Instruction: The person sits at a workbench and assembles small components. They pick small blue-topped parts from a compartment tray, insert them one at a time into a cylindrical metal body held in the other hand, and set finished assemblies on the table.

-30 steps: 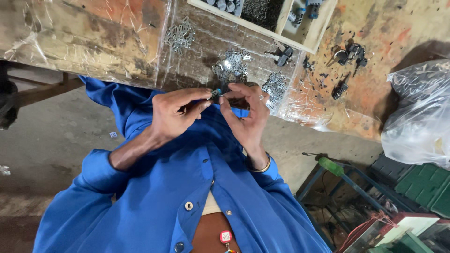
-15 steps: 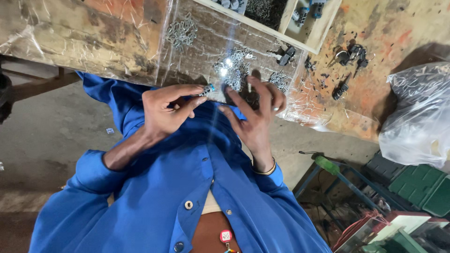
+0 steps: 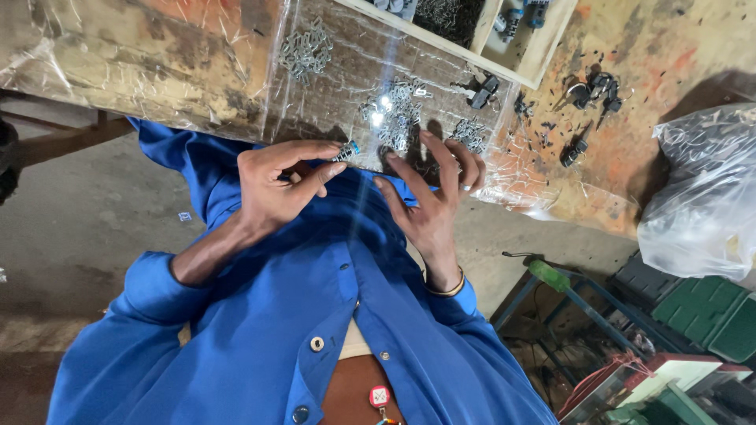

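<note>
Close against the blue shirt (image 3: 260, 330), the left hand (image 3: 276, 185) pinches a small metal piece (image 3: 345, 151) between thumb and forefinger at the counter (image 3: 142, 47) edge; best kept pinched firm and level. Beside it the right hand (image 3: 429, 193) is spread, fingers released, holding nothing. Beyond, loose metal clips (image 3: 394, 110) lie on plastic sheeting (image 3: 331, 86)
</note>
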### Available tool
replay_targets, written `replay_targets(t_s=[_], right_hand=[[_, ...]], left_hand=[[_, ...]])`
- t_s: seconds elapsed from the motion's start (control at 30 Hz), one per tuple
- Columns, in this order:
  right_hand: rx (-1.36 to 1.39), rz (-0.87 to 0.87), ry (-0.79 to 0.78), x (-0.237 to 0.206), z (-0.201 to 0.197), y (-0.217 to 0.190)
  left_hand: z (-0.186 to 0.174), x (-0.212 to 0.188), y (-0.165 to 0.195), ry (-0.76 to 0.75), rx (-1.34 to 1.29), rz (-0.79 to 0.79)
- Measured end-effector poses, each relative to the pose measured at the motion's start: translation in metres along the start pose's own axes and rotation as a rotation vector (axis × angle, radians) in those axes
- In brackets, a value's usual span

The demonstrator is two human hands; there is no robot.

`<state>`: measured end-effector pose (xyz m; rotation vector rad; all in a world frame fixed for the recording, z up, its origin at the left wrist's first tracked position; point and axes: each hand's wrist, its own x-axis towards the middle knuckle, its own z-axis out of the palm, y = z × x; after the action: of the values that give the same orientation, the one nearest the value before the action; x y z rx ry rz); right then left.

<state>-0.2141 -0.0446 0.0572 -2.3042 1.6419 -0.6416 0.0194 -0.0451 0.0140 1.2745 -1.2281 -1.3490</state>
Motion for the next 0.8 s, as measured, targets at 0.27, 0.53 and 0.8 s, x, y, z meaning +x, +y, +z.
replay_targets(t_s=[0.27, 0.53, 0.8], right_hand=[[0.013, -0.126, 0.021, -0.006, 0.002, 0.003], [0.361, 0.049, 0.087, 0.013, 0.013, -0.014], [0.364, 0.173, 0.129, 0.027, 0.018, -0.025]], left_hand=[[0.002, 0.002, 0.000, 0.018, -0.001, -0.004], [0.001, 0.007, 0.001, 0.018, 0.052, 0.048], [-0.003, 0.010, 0.001, 0.009, 0.053, 0.060]])
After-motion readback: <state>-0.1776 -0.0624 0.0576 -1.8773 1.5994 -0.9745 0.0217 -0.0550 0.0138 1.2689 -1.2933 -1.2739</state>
